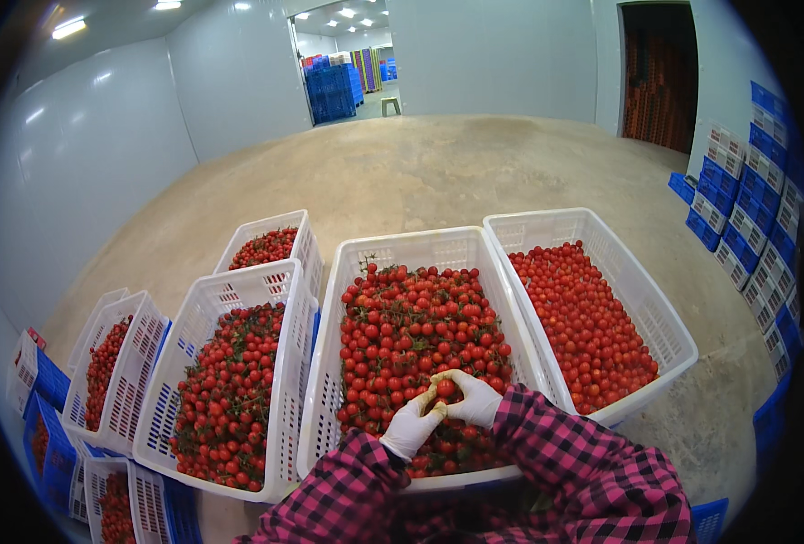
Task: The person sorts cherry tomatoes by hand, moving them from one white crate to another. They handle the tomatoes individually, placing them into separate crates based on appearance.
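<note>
Both my hands wear white gloves with yellowish stained fingertips and meet above the near part of a white plastic crate point(322, 381). My right hand point(477, 399) curls its thumb and fingers around a red cherry tomato point(446, 388). The bent fingers of my left hand point(412, 425) reach that tomato's left side; whether they pinch a stem cannot be made out. Beneath them the crate is heaped with cherry tomatoes point(409, 326), many still on green stems. To the right, another white crate point(653, 306) holds loose cherry tomatoes point(579, 319) without visible stems.
Left of me stands a deep white crate point(164, 381) of stemmed tomatoes, with a smaller white crate point(307, 238) behind it. More filled crates point(144, 367) line the far left. Blue and white crates point(749, 197) are stacked along the right wall. A stool point(390, 104) stands by the doorway.
</note>
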The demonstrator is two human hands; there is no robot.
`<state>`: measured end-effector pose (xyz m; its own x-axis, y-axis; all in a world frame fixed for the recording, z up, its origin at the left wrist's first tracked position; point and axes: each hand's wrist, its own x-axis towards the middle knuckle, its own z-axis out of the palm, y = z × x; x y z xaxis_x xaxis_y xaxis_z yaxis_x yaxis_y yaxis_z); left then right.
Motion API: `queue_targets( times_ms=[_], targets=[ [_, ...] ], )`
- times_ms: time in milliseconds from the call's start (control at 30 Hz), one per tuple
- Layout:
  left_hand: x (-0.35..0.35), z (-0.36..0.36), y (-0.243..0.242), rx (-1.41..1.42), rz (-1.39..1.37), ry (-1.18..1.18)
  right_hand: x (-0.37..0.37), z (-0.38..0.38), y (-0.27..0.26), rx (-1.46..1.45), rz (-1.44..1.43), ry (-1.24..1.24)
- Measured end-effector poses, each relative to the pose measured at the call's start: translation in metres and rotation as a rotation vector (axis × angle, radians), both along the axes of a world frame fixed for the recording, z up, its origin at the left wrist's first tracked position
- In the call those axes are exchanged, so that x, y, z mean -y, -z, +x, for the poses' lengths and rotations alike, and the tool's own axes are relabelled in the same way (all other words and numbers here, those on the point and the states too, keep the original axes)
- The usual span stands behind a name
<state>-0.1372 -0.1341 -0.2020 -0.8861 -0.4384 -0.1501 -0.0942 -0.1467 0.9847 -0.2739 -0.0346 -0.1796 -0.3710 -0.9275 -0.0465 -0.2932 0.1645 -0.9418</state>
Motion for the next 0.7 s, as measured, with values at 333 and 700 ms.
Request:
queue_targets(
  times_ms=[333, 700],
  targets=[
    [0.001, 0.004, -0.022, -0.093, 0.259, -0.162, -0.009, -0.019, -0.023, 1.083, -0.083, 0.051],
    [0.002, 0.006, -0.028, -0.153, 0.321, -0.128, -0.011, -0.019, -0.023, 1.25, -0.152, -0.002]
  ],
)
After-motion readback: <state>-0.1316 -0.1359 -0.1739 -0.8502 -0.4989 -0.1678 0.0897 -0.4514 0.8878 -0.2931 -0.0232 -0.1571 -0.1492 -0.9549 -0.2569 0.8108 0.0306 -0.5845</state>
